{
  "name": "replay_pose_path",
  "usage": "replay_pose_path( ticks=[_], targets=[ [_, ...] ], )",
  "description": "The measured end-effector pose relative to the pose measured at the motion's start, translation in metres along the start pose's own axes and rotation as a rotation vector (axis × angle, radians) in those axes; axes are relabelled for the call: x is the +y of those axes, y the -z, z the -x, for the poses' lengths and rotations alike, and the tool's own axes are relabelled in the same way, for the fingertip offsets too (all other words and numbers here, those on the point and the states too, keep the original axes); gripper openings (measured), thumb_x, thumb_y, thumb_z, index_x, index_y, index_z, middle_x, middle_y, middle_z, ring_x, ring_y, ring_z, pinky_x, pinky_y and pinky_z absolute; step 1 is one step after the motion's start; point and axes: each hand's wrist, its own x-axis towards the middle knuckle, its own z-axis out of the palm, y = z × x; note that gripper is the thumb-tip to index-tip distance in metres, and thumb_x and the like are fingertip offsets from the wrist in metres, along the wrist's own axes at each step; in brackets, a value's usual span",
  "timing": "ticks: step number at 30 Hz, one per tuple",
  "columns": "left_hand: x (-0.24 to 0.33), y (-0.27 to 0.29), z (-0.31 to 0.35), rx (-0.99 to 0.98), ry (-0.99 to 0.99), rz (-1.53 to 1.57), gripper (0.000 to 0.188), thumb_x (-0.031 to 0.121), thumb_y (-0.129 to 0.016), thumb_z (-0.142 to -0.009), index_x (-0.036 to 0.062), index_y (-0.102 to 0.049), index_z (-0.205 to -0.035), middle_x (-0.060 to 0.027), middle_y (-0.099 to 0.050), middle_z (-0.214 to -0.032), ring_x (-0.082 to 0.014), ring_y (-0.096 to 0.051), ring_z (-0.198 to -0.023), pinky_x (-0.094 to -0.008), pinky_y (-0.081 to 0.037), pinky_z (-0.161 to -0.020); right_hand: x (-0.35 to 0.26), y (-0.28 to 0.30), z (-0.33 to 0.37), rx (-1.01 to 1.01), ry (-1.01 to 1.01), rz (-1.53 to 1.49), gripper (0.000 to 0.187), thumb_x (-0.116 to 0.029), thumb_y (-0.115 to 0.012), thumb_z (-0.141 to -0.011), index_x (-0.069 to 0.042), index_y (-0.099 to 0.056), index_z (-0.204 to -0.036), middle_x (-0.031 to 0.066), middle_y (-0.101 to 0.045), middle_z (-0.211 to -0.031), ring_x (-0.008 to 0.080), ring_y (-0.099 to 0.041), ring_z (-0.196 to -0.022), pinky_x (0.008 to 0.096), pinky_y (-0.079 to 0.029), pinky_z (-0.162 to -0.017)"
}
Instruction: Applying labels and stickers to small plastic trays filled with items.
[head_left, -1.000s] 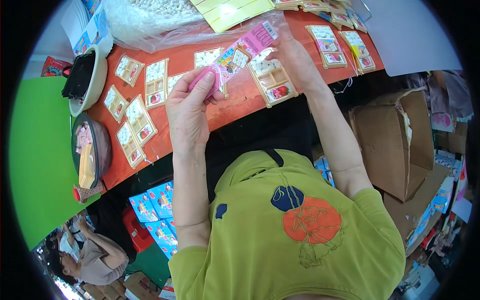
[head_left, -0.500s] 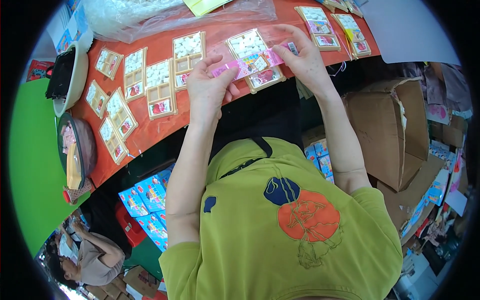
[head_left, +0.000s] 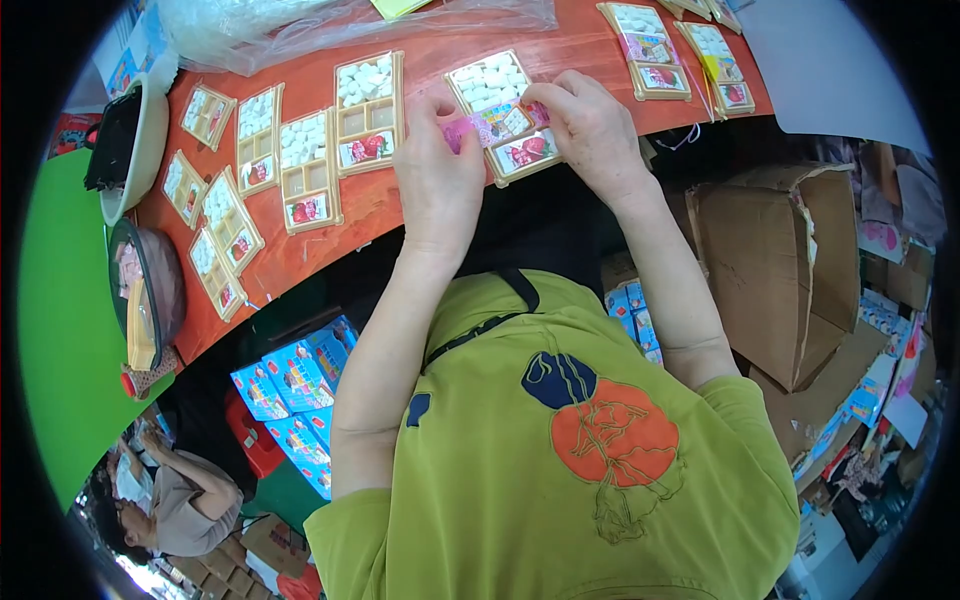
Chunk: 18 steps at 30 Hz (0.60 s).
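My left hand pinches the left end of a pink printed paper strip. My right hand has thumb and fingers closed at the strip's other end. The strip lies across the middle of a beige compartment tray, hiding the compartments there. White block-like pieces fill the tray's far part, and a strawberry-pictured packet sits in its near part. Just left of my left hand, a similar tray has no strip and shows bare middle compartments.
Several more filled trays cover the left of the red table. Banded trays lie at the far right, beside a clear plastic bag at the back. A cardboard box stands right; blue boxes are below. Another person sits lower left.
Both hands have come down toward the tray. The pink strip, tilted above the tray before, now rests across its middle. The tray's strawberry packet shows more fully.
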Motion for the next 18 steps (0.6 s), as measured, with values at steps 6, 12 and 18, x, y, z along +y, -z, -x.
replay_pose_path(
  ticks=[6, 12, 18],
  targets=[
    [0.007, 0.013, 0.027, -0.092, 0.197, 0.01, 0.018, 0.006, -0.068, -0.088, -0.0017, -0.057, -0.1, -0.0246, -0.066, -0.08, -0.0431, -0.066, -0.073, -0.048, -0.052, -0.066, -0.03, 0.012, 0.023, 0.011, -0.06, -0.011, 0.02, -0.01, -0.066, -0.086, -0.008, -0.069, -0.105, 0.0091, -0.06, -0.087, 0.0278, -0.063, -0.086, 0.0399, -0.052, -0.074],
    [0.011, 0.023, 0.052, -0.153, 0.602, 0.379, 0.024, 0.007, -0.07, -0.089, -0.0012, -0.054, -0.106, -0.0161, -0.068, -0.08, -0.0213, -0.069, -0.059, -0.0305, -0.053, -0.052, -0.065, 0.006, 0.041, 0.028, -0.233, 0.11, 0.022, -0.019, -0.069, -0.089, -0.007, -0.07, -0.108, 0.0092, -0.061, -0.09, 0.0283, -0.063, -0.085, 0.0393, -0.052, -0.074],
    [-0.005, 0.017, 0.081, -0.004, 0.724, 0.784, 0.029, 0.005, -0.067, -0.093, -0.0019, -0.045, -0.111, -0.0148, -0.067, -0.087, -0.0185, -0.068, -0.059, -0.0244, -0.051, -0.049, -0.067, -0.007, 0.055, 0.105, -0.412, -0.272, 0.033, -0.017, -0.072, -0.089, -0.005, -0.067, -0.119, 0.0118, -0.061, -0.097, 0.0244, -0.066, -0.085, 0.034, -0.054, -0.074]
  ],
)
